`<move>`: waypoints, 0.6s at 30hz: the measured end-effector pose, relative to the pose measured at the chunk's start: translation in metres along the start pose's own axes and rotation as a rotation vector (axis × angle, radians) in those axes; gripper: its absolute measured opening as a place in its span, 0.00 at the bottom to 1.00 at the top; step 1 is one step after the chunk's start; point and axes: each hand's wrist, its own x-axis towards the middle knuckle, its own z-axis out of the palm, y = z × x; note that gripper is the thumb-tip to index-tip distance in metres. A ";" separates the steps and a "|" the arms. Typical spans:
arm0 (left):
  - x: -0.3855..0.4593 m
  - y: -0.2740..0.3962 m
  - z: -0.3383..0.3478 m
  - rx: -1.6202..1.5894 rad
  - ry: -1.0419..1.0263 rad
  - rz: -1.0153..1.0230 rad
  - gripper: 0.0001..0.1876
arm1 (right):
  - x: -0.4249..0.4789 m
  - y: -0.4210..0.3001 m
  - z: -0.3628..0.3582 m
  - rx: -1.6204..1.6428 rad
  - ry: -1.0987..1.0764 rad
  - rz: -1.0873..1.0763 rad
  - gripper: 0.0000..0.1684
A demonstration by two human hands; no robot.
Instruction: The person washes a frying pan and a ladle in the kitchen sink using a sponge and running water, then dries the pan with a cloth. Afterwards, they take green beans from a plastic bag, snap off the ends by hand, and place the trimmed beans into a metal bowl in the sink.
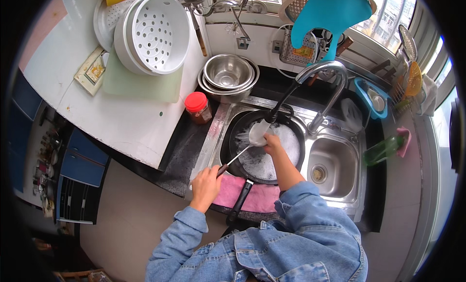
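My left hand [206,185] is closed around the dark handle of a metal ladle [259,134], which slants over a black frying pan [302,151]. At the ladle's bowl my right hand [273,145] has its fingers on the rim; whether they hold anything else is hidden. The black hose end of the chrome faucet [342,76] points down at the bowl. White suds [287,160] float in the pan, which sits over the larger sink basin. Its black handle [240,202] reaches across a pink cloth [264,199] at the front edge.
Right of the pan is a smaller steel basin [338,162], with a green bottle [382,151] beyond. A jar with a red lid [196,103] and nested steel bowls [228,73] stand to the left. White strainers [160,34] rest on the counter. A blue-green item [331,13] hangs above the faucet.
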 end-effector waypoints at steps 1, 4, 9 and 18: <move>0.000 0.004 -0.001 -0.014 0.009 -0.012 0.13 | 0.004 0.005 0.003 0.098 -0.029 -0.008 0.25; -0.005 0.013 -0.015 -0.144 -0.056 -0.086 0.14 | 0.001 0.016 0.023 0.262 -0.035 0.028 0.21; -0.021 -0.014 -0.013 -0.890 -0.493 -0.477 0.14 | -0.032 0.008 0.049 0.436 -0.212 0.098 0.29; -0.031 -0.010 -0.062 -1.566 -0.786 -0.861 0.12 | -0.079 -0.014 0.028 -0.483 -0.019 -0.125 0.21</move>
